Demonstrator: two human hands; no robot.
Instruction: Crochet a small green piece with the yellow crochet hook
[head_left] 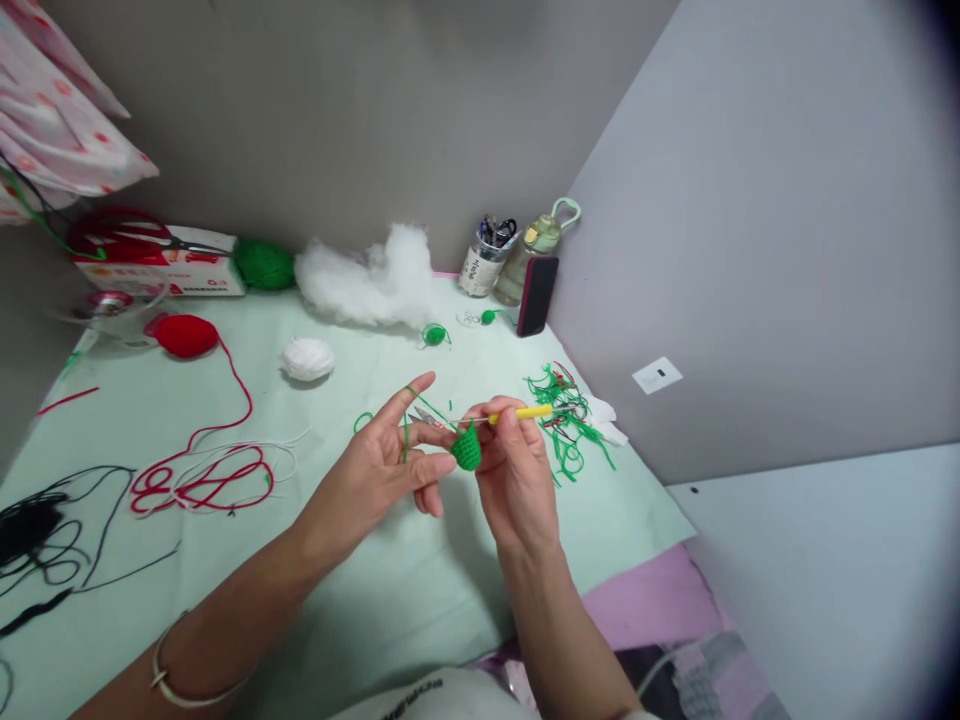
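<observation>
Between my two hands is a small green crochet piece (466, 448), shaped like a little cup. My left hand (397, 450) pinches its left edge between thumb and middle finger, and the raised index finger carries a strand of green yarn (407, 436). A crochet hook (525, 413) with a yellow handle lies in the fingers of my right hand (517, 460); its metal shaft points left, to the top of the piece. Whether the hook's tip is inside a stitch cannot be made out. Small scissors (431, 418) lie on the table behind my left fingers, partly hidden.
Green scraps (566, 420) lie at right near a phone (537, 296), bottle (517, 265) and pen jar (484, 262). White stuffing (367, 280), a green yarn ball (264, 264) and a box (202, 275) line the back. Red yarn (187, 336), white yarn (307, 359) and black yarn (30, 525) are left.
</observation>
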